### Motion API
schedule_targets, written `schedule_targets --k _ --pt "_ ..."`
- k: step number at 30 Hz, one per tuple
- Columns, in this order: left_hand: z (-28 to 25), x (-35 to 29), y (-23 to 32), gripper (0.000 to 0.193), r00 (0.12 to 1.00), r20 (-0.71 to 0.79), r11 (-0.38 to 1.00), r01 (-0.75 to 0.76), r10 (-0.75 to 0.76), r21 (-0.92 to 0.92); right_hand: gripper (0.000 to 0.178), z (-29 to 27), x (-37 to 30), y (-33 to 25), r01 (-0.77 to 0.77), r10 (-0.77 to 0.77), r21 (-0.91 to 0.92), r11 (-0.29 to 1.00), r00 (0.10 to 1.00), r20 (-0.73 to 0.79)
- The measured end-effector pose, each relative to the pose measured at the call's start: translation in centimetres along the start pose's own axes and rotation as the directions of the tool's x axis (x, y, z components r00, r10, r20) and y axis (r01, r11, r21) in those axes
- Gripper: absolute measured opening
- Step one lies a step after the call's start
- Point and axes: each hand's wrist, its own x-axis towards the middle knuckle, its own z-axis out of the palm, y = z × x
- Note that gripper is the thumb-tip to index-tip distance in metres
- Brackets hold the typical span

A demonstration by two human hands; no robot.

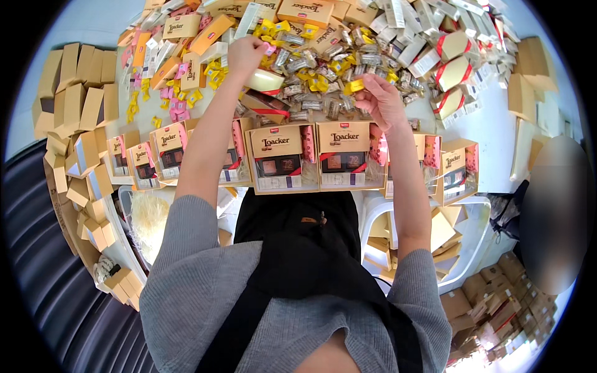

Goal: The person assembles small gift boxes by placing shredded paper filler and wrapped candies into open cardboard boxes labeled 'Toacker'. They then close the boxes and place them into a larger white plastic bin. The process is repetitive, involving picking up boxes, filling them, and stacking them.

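My left hand (pixel 247 57) reaches over the heap on the table, its fingers closed at a small pink-wrapped sweet (pixel 269 48). Between the thumb and fingers of my right hand (pixel 384 104) is a yellow-wrapped sweet (pixel 353 86), held just above the pile. Beneath both hands lie clear-wrapped brown sweets (pixel 305 61) mixed with yellow ones. A row of open gift boxes (pixel 287 185) lines the near table edge. Each of the middle two holds a tan carton (pixel 344 138), a dark chocolate pack (pixel 343 162) and a pink patterned packet (pixel 309 144).
Tan and orange cartons (pixel 211 34) pile up at the far left, white boxes (pixel 426 62) at the far right. Empty cardboard boxes (pixel 93 109) stack along the left. Below the table are a bin of pale shredded filler (pixel 149 221) and a white tub (pixel 479 217) of cardboard pieces. A blurred person (pixel 553 211) is at the right.
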Motion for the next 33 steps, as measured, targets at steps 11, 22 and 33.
schedule_targets --k 11,22,33 --pt "4.9 -5.3 25.2 0.018 0.781 0.499 0.578 0.223 0.375 -0.785 0.021 -8.8 -15.1 -5.6 0.296 -0.279 0.037 0.955 0.930 -0.240" --pt "25.1 -17.3 47.6 0.020 0.576 0.449 0.633 -0.160 0.683 -0.757 0.022 -24.0 -31.5 -6.0 -0.241 -0.717 -0.766 0.596 0.270 -0.643" --pt "32.1 -21.3 48.4 0.016 0.559 0.314 0.629 -0.557 0.767 -0.542 0.016 -28.6 -28.6 -5.7 -0.619 -0.730 -0.745 0.250 0.384 -0.565"
